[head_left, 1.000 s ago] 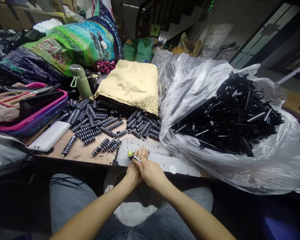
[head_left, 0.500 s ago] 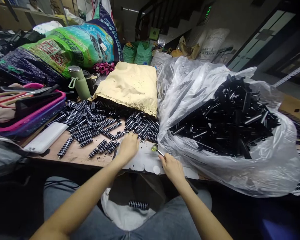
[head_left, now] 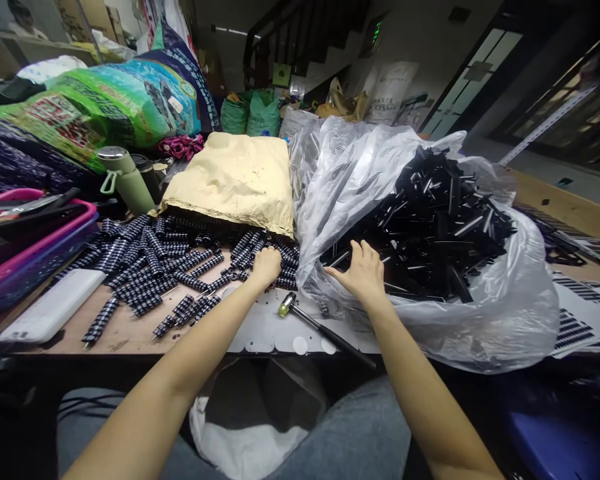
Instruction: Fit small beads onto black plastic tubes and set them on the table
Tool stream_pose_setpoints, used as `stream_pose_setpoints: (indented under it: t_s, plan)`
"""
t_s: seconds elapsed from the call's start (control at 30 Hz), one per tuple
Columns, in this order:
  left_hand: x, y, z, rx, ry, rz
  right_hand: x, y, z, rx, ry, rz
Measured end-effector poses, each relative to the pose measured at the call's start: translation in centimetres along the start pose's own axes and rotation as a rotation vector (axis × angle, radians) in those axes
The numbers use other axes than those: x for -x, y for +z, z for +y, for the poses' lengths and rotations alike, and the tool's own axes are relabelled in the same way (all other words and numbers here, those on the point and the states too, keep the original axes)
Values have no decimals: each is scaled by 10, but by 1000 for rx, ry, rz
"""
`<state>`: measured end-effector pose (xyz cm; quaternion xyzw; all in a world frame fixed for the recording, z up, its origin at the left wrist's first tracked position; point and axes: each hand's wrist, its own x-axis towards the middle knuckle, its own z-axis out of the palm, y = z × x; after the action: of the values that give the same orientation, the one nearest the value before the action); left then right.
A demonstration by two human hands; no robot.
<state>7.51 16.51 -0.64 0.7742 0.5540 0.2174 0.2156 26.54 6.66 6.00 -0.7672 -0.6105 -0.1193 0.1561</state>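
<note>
Taking the hammer's head as the dial's centre, with twelve straight away from the person, the left hand (head_left: 267,265) is at eleven o'clock, down at the edge of the banded cylinders (head_left: 153,257). Its fingers are curled inward; whether they close on a cylinder cannot be told. The right hand (head_left: 363,273) stands at two o'clock, thumb and fingers spread apart with nothing between them, at the near edge of the black pieces (head_left: 445,233).

Good handling here would likely mean pinching one cylinder at mid-length, clear of its thin metal pin, and lifting it without dragging neighbours. On the right, the fingers would do best to come in from above, past the loose film, and single out one piece, since the heap looks tangled.

The hammer (head_left: 325,330) lies on a smooth pale board (head_left: 260,333), its dark handle pointing to four o'clock and its yellowish face rounded. The cylinders are stubby and ridged, ringed black and white, heaped from nine to twelve. The pieces are slim and glossy, some with bright metallic edges, inside a crinkled, translucent plastic bag (head_left: 505,333). A creased cream sack (head_left: 235,177) slumps at eleven.
</note>
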Motion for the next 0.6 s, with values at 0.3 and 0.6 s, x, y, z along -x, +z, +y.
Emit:
stream_pose_setpoints:
  t_s: [0.3, 0.6]
  plan:
    - [48, -33, -3, 567, -130, -20, -13, 9, 11, -352, -250, -160]
    - [133, -48, 7, 1135, -196, -211, 49, -10, -73, -1243, -72, -472]
